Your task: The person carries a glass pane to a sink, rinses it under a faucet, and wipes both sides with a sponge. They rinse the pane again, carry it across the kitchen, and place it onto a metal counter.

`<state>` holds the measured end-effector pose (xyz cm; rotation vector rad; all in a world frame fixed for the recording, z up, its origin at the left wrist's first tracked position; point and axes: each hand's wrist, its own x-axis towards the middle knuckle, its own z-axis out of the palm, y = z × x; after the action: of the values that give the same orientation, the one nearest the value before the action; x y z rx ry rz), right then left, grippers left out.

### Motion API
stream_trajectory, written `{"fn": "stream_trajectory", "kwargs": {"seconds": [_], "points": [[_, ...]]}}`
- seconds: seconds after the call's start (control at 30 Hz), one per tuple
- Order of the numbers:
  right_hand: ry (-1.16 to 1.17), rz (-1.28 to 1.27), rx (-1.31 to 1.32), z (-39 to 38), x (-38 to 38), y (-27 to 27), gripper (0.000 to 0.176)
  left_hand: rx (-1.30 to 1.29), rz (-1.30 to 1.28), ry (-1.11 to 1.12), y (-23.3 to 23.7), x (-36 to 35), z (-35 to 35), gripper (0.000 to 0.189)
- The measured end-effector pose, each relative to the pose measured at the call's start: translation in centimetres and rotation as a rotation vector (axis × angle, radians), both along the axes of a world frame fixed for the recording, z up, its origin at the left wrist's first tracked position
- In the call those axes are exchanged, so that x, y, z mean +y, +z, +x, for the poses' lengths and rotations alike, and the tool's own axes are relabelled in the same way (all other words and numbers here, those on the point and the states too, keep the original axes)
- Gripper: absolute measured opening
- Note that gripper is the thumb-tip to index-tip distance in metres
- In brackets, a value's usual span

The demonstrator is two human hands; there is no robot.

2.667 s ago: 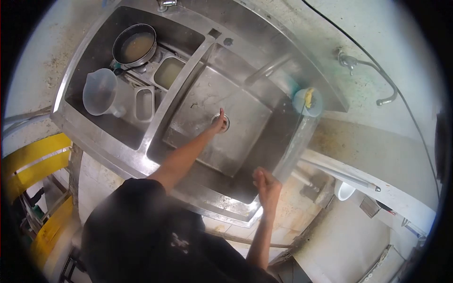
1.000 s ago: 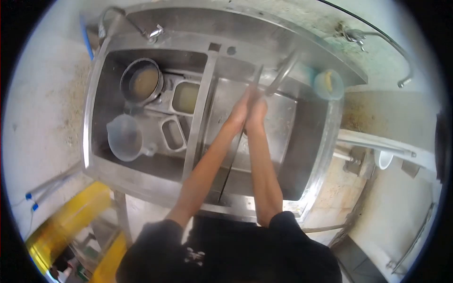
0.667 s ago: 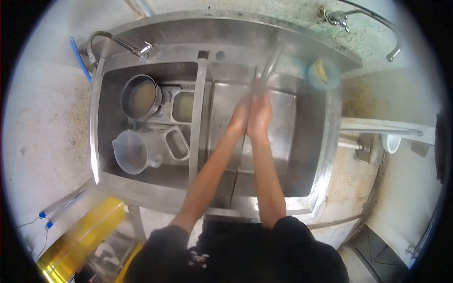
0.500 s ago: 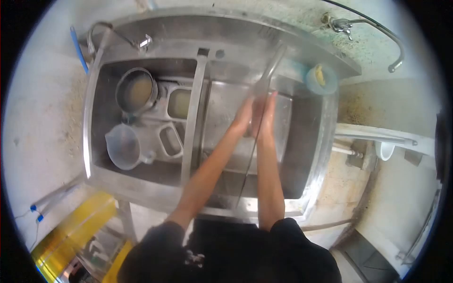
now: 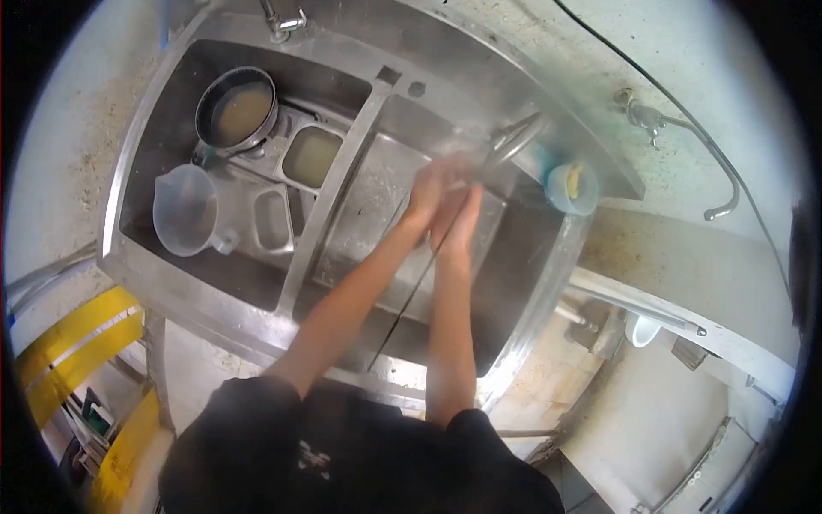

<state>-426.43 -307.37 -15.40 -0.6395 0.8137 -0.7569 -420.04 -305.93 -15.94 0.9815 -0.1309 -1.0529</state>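
Over the right basin (image 5: 360,218) of a steel sink, my left hand (image 5: 428,193) and my right hand (image 5: 458,224) are close together by the faucet spout (image 5: 518,141). Both have their fingers stretched out toward the spout, the left ones blurred. Nothing held shows in either hand. A thin dark line crosses the view from my right hand down to the sink's front edge. Beneath the hands, the basin's metal bottom looks wet.
The left basin holds a pot of cloudy liquid (image 5: 242,116), a clear plastic jug (image 5: 184,212) and metal containers, one with liquid (image 5: 312,157). A light blue tub (image 5: 572,188) with something yellow sits at the back right corner. Another tap (image 5: 648,118) is on the wall.
The view has tilted and shifted, so the sink appears rotated and the left tap is partly cut off. My hands stay by the spout, the left one now more blurred.
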Motion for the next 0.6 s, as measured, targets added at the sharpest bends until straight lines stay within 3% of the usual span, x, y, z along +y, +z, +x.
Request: {"fn": "stream_trajectory", "kwargs": {"seconds": [0.07, 0.1, 0.2, 0.27, 0.37, 0.47, 0.53, 0.57, 0.6], "points": [[0.019, -0.077, 0.013, 0.3, -0.4, 0.0, 0.059, 0.15, 0.137, -0.007, -2.2, -0.7, 0.2, 0.039], [-0.003, -0.07, 0.018, 0.5, -0.4, 0.2, 0.055, 0.156, 0.112, -0.096, -2.5, -0.3, 0.6, 0.048], [-0.03, -0.093, 0.032, 0.0, -0.8, -1.8, 0.055, 0.089, 0.031, -0.028, -3.8, -0.3, 0.0, 0.049], [-0.034, -0.111, 0.071, 0.6, -0.3, 0.0, 0.057, 0.122, 0.092, -0.003, -2.9, -0.3, 0.3, 0.049], [-0.023, -0.105, 0.103, 0.8, 0.0, 0.6, 0.055, 0.144, 0.053, -0.1, -3.7, -0.4, 0.2, 0.049], [-0.015, -0.078, 0.048, 0.8, 0.1, 0.7, 0.059, 0.143, 0.075, -0.045, -4.7, -1.3, -0.5, 0.038], [-0.047, -0.037, 0.212, 0.4, 0.4, 1.5, 0.062, -0.076, 0.046, -0.07, -3.8, 1.7, -2.8, 0.042], [0.072, -0.408, 0.358, -1.5, -1.0, -2.6, 0.067, -0.179, 0.035, -0.084, -2.6, 3.8, -4.4, 0.044], [0.078, -0.408, 0.356, -1.2, -0.7, -1.5, 0.067, -0.289, 0.018, -0.096, -1.4, 5.6, -5.4, 0.046]]}}
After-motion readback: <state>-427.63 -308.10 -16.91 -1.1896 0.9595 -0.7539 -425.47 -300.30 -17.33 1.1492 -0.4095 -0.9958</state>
